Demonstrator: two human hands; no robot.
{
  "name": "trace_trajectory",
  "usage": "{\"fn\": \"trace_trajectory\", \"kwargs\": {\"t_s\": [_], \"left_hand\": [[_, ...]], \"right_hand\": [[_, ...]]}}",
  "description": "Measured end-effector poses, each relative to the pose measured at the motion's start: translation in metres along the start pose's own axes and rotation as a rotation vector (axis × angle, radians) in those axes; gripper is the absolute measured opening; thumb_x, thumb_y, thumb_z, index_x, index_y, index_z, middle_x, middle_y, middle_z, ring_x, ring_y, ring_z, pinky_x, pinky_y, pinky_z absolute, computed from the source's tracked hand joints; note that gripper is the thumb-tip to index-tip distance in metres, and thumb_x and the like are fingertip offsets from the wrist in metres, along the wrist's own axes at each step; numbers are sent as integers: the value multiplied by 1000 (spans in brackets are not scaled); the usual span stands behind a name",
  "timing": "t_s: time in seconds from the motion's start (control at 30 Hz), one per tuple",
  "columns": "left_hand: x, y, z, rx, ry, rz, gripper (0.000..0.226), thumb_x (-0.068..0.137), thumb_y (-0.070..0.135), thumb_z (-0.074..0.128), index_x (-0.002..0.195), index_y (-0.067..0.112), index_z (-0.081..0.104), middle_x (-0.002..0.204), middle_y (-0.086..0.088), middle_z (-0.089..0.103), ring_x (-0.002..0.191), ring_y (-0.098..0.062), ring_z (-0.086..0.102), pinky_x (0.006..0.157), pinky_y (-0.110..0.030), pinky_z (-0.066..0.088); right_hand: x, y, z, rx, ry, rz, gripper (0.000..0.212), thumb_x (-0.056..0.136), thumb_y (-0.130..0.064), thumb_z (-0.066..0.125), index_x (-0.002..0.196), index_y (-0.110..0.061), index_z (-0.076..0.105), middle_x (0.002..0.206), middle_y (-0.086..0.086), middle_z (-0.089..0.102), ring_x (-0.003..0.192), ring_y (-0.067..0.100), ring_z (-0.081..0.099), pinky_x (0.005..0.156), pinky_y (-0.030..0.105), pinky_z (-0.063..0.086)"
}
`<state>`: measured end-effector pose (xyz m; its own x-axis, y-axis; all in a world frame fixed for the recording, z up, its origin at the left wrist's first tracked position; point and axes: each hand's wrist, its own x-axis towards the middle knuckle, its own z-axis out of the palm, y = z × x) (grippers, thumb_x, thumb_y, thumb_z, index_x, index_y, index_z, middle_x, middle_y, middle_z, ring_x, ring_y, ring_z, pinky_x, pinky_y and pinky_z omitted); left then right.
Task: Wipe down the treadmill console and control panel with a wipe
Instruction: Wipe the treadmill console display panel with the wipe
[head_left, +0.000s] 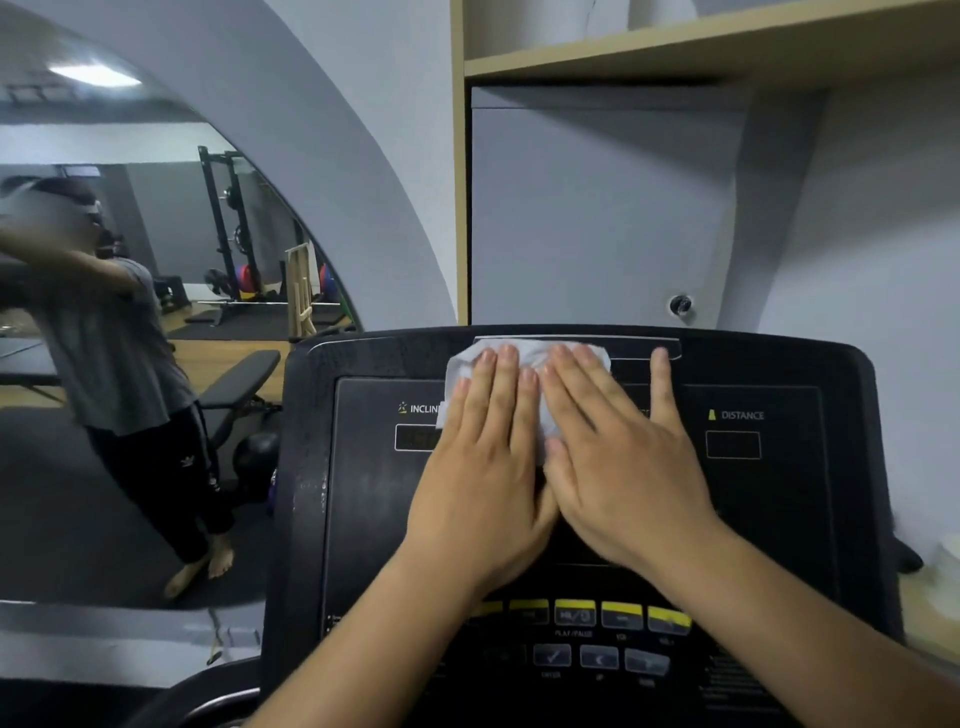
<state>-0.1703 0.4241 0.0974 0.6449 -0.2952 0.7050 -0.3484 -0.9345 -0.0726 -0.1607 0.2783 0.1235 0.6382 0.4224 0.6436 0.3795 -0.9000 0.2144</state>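
Observation:
The black treadmill console (779, 499) fills the lower middle of the view, with INCLINE and DISTANCE labels and a row of yellow-topped buttons (597, 616) lower down. A white wipe (530, 353) lies flat on the upper centre of the panel. My left hand (483, 467) and my right hand (618, 457) rest side by side on it, palms down and fingers extended, pressing the wipe against the panel. The hands hide most of the wipe and the middle display.
A large mirror (156, 364) at left reflects a standing person, a weight bench and a rack. A wooden shelf unit (649, 57) with a grey cabinet stands behind the console. A white container (948, 577) sits at the right edge.

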Motion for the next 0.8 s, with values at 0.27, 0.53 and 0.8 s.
{"fn": "trace_trajectory", "kwargs": {"t_s": [0.27, 0.53, 0.8], "left_hand": [[7, -2, -2, 12, 30, 3, 68, 101, 40, 29, 156, 4, 13, 163, -20, 4, 150, -39, -5, 122, -48, -1], [20, -21, -13, 60, 21, -83, 64, 102, 36, 24, 157, 7, 6, 163, -20, -1, 150, -39, -9, 122, -51, 1], [-27, -45, -13, 102, -91, -58, 69, 101, 43, 17, 155, 2, -1, 162, -22, -9, 150, -35, -15, 122, -51, 6]], "right_hand": [[4, 1, -2, -8, 11, 20, 59, 96, -36, 26, 149, -11, 33, 158, 6, 28, 148, 18, 17, 114, 66, 10], [36, -18, -10, -6, -45, 53, 62, 97, -41, 12, 152, -15, 21, 161, 5, 18, 149, 19, 10, 115, 65, 4], [20, -48, 0, 45, -39, -62, 62, 95, -39, 23, 149, -9, 32, 158, 9, 28, 148, 22, 17, 114, 65, 7]]}}
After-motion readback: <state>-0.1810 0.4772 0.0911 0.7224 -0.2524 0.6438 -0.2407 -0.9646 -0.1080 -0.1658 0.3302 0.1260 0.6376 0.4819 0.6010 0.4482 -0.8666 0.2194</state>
